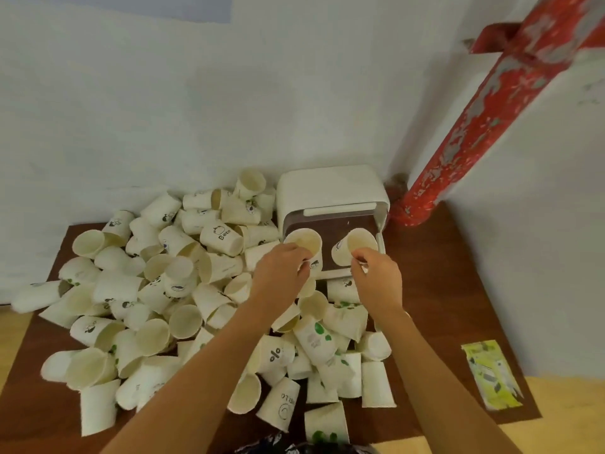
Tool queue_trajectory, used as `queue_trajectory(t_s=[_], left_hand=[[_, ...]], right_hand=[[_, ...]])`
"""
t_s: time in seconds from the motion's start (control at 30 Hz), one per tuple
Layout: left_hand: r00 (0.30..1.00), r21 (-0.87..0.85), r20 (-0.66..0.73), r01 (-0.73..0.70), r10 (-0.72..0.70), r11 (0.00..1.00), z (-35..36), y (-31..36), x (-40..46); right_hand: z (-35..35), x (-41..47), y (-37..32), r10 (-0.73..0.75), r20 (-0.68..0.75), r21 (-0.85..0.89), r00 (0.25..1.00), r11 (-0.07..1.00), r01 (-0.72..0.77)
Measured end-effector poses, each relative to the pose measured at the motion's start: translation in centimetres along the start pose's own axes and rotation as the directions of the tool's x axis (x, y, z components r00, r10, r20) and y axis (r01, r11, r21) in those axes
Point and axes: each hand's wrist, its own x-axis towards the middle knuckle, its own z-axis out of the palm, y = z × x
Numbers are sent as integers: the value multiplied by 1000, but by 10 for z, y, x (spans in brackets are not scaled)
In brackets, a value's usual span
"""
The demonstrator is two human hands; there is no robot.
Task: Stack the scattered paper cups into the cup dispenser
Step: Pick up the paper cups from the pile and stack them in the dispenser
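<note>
Two cups going into the cup dispenser [330, 191]

Left of the dispenser lies the scattered cup pile [170, 290]; at its open front, the left hand [281, 270] pinches one cup [304, 244] by the rim, the right hand [376, 273] pinches another [355, 245], mouths up, probably so they nest

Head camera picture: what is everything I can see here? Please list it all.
Loose cups: dozens, too many to count, white with small prints, heaped over the mat.
Held cups: two, white; left cup and right cup, both in front of the dispenser.
Dispenser: one, white with a dark open front, by the back wall.
Mat: one, brown, under the cups.
Pipe: one, red with peeling paint, in the right corner.
Packet: one, yellow-green, on the mat's right edge.
Left hand: fingers grip the left cup's rim.
Right hand: fingers pinch the right cup's rim.
</note>
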Motion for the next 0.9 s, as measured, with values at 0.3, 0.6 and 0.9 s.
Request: queue_trajectory(t_s=[0.3,0.6,0.9], left_hand=[[976,110,177,110,-128,988,82,24,62],[920,255,280,206,-276,945,135,14,96],[876,336,362,196,-319,921,163,15,92]], right_hand=[[0,61,62,-34,209,-87,977,995,53],[26,87,94,-32,391,-162,920,981,103],[34,79,111,1,428,-155,904,985,73]])
